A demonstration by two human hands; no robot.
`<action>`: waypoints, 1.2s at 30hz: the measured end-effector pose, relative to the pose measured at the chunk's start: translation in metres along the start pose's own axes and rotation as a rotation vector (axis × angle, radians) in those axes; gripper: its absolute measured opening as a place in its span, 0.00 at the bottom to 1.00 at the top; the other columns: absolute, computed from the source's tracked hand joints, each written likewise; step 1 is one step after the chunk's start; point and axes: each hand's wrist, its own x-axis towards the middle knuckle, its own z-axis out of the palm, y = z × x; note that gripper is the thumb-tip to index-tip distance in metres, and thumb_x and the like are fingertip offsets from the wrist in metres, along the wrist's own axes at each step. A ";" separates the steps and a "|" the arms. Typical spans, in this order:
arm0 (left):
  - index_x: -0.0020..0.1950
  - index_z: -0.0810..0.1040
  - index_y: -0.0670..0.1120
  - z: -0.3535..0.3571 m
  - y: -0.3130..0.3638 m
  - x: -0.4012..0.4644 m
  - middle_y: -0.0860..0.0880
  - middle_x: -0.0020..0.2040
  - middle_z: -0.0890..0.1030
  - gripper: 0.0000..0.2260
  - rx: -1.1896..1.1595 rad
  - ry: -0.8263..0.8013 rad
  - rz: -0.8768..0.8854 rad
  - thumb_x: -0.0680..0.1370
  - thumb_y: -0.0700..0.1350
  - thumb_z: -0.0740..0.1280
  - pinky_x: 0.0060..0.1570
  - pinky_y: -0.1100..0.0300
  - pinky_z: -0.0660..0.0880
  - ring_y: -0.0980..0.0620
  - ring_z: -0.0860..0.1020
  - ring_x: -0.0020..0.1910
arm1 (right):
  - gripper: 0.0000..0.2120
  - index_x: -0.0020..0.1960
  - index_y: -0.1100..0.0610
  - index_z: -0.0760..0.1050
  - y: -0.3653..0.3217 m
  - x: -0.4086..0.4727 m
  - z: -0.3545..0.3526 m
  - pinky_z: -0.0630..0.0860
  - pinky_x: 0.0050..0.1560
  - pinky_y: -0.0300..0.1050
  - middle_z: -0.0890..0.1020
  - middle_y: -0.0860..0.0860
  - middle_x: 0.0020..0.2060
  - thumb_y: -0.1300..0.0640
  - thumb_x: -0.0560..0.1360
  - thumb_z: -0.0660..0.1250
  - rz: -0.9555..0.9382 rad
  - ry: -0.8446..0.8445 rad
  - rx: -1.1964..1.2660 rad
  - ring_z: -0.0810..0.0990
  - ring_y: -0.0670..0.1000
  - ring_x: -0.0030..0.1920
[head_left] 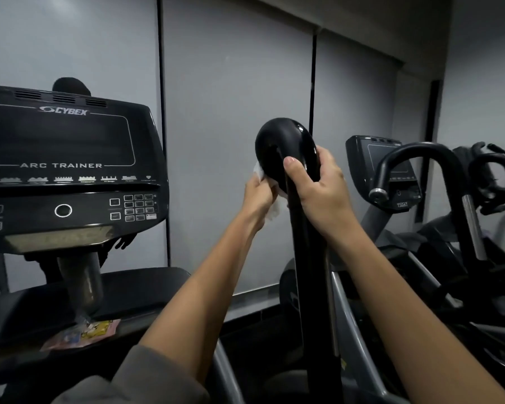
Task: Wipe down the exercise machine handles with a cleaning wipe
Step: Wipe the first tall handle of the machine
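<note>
A glossy black machine handle [286, 141] curves over at its top and runs down as a thick upright bar in the middle of the view. My right hand [318, 188] is wrapped around the bar just below the curve, thumb in front. My left hand [258, 196] presses a crumpled white cleaning wipe [270, 199] against the left side of the handle; most of the wipe is hidden between palm and bar.
The Cybex Arc Trainer console [64, 170] stands at the left, with a colourful packet [82, 335] on the shelf below it. A second machine with a console [382, 167] and looped black handles [420, 161] crowds the right. Grey wall panels are behind.
</note>
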 end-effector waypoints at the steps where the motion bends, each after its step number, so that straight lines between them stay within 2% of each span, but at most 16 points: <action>1: 0.54 0.76 0.55 0.002 -0.003 0.002 0.40 0.50 0.82 0.13 0.003 0.022 0.016 0.79 0.39 0.58 0.53 0.46 0.79 0.41 0.81 0.49 | 0.14 0.59 0.56 0.73 0.000 0.000 0.001 0.76 0.46 0.41 0.79 0.43 0.41 0.53 0.76 0.66 0.003 0.000 -0.004 0.79 0.43 0.42; 4: 0.59 0.76 0.49 0.001 -0.005 0.005 0.41 0.50 0.82 0.14 -0.066 0.084 0.040 0.79 0.36 0.58 0.53 0.50 0.79 0.45 0.81 0.49 | 0.15 0.60 0.56 0.73 0.001 0.000 0.001 0.78 0.46 0.45 0.78 0.43 0.41 0.52 0.76 0.66 0.013 -0.005 0.014 0.80 0.46 0.43; 7: 0.61 0.75 0.44 -0.002 -0.003 0.007 0.44 0.47 0.82 0.14 -0.125 0.107 0.068 0.79 0.35 0.57 0.48 0.56 0.80 0.47 0.81 0.47 | 0.14 0.60 0.55 0.72 0.002 0.000 0.000 0.77 0.46 0.40 0.78 0.42 0.41 0.52 0.76 0.66 0.016 -0.012 0.025 0.79 0.43 0.42; 11: 0.51 0.75 0.41 -0.011 0.025 0.008 0.43 0.42 0.76 0.08 -0.079 0.177 0.203 0.78 0.37 0.57 0.36 0.62 0.75 0.49 0.74 0.40 | 0.14 0.57 0.52 0.72 0.001 0.000 0.002 0.80 0.47 0.55 0.78 0.43 0.39 0.49 0.74 0.66 0.041 -0.011 0.041 0.80 0.49 0.41; 13: 0.49 0.76 0.42 -0.014 0.045 0.008 0.43 0.39 0.75 0.08 -0.003 0.139 0.291 0.79 0.38 0.56 0.39 0.62 0.71 0.51 0.72 0.39 | 0.13 0.55 0.51 0.72 0.001 0.001 0.003 0.80 0.46 0.58 0.77 0.43 0.39 0.49 0.73 0.66 0.047 0.000 0.044 0.79 0.50 0.41; 15: 0.54 0.77 0.39 -0.015 0.058 0.012 0.37 0.40 0.78 0.12 0.120 0.106 0.331 0.80 0.36 0.54 0.42 0.66 0.72 0.56 0.74 0.39 | 0.13 0.56 0.52 0.72 0.000 0.000 0.003 0.80 0.46 0.57 0.77 0.42 0.38 0.50 0.74 0.66 0.051 0.009 0.048 0.79 0.49 0.40; 17: 0.59 0.75 0.34 -0.018 0.060 0.021 0.34 0.48 0.80 0.13 0.189 0.154 0.299 0.80 0.39 0.56 0.44 0.66 0.75 0.54 0.76 0.43 | 0.14 0.58 0.54 0.72 0.000 0.000 0.001 0.79 0.48 0.52 0.77 0.42 0.39 0.51 0.75 0.67 0.053 -0.002 0.044 0.78 0.48 0.42; 18: 0.59 0.76 0.34 -0.023 0.056 0.028 0.38 0.45 0.81 0.13 0.186 0.208 0.247 0.79 0.40 0.59 0.42 0.65 0.76 0.52 0.77 0.41 | 0.15 0.59 0.54 0.73 -0.001 0.000 0.000 0.78 0.49 0.49 0.78 0.42 0.41 0.51 0.75 0.67 0.050 -0.009 0.036 0.78 0.46 0.43; 20: 0.46 0.79 0.39 -0.034 0.043 0.031 0.49 0.32 0.77 0.08 0.141 0.321 0.039 0.77 0.43 0.63 0.31 0.64 0.70 0.52 0.72 0.31 | 0.16 0.61 0.54 0.72 0.000 -0.001 -0.001 0.74 0.51 0.41 0.79 0.41 0.42 0.50 0.75 0.66 0.044 -0.019 0.019 0.78 0.44 0.46; 21: 0.41 0.78 0.42 -0.039 0.034 0.031 0.50 0.28 0.76 0.07 0.131 0.322 -0.063 0.76 0.44 0.64 0.30 0.63 0.67 0.52 0.69 0.28 | 0.17 0.61 0.54 0.72 0.000 -0.001 -0.001 0.74 0.51 0.39 0.79 0.41 0.43 0.50 0.75 0.66 0.038 -0.019 0.018 0.78 0.43 0.47; 23: 0.39 0.76 0.44 -0.038 0.023 0.024 0.50 0.25 0.77 0.04 0.067 0.154 -0.139 0.73 0.41 0.63 0.31 0.62 0.67 0.51 0.69 0.28 | 0.17 0.63 0.55 0.72 0.002 0.000 -0.001 0.73 0.50 0.35 0.79 0.41 0.44 0.51 0.75 0.66 0.032 -0.023 0.027 0.78 0.42 0.48; 25: 0.43 0.75 0.43 -0.024 0.023 0.017 0.49 0.29 0.77 0.05 -0.023 0.022 -0.085 0.73 0.39 0.59 0.31 0.63 0.74 0.51 0.74 0.30 | 0.18 0.63 0.54 0.71 0.002 -0.001 -0.001 0.72 0.47 0.28 0.79 0.40 0.45 0.51 0.75 0.66 0.035 -0.033 0.036 0.78 0.39 0.47; 27: 0.47 0.74 0.43 -0.010 0.030 0.015 0.48 0.34 0.77 0.09 -0.051 0.073 -0.046 0.78 0.40 0.55 0.35 0.63 0.77 0.52 0.77 0.34 | 0.18 0.64 0.53 0.71 0.001 -0.001 -0.001 0.72 0.48 0.29 0.79 0.40 0.45 0.51 0.75 0.66 0.038 -0.034 0.053 0.78 0.38 0.47; 30: 0.50 0.74 0.46 -0.007 0.031 0.017 0.43 0.45 0.77 0.13 -0.058 0.092 0.051 0.83 0.45 0.50 0.45 0.57 0.77 0.47 0.76 0.45 | 0.18 0.64 0.54 0.71 -0.001 -0.002 -0.002 0.75 0.52 0.36 0.81 0.44 0.48 0.52 0.75 0.66 0.043 -0.035 0.073 0.79 0.43 0.50; 33: 0.50 0.75 0.48 -0.013 0.027 0.015 0.41 0.45 0.73 0.15 0.029 0.094 0.128 0.83 0.48 0.50 0.49 0.49 0.71 0.44 0.71 0.46 | 0.18 0.63 0.55 0.71 -0.001 -0.002 -0.002 0.76 0.53 0.40 0.81 0.47 0.49 0.52 0.76 0.66 0.042 -0.034 0.081 0.79 0.44 0.50; 36: 0.54 0.77 0.48 -0.017 0.036 0.010 0.43 0.46 0.77 0.14 0.104 0.052 0.290 0.82 0.49 0.52 0.51 0.50 0.71 0.46 0.73 0.48 | 0.17 0.62 0.55 0.72 0.000 -0.002 -0.002 0.76 0.53 0.40 0.81 0.47 0.48 0.51 0.76 0.66 0.036 -0.041 0.068 0.79 0.44 0.49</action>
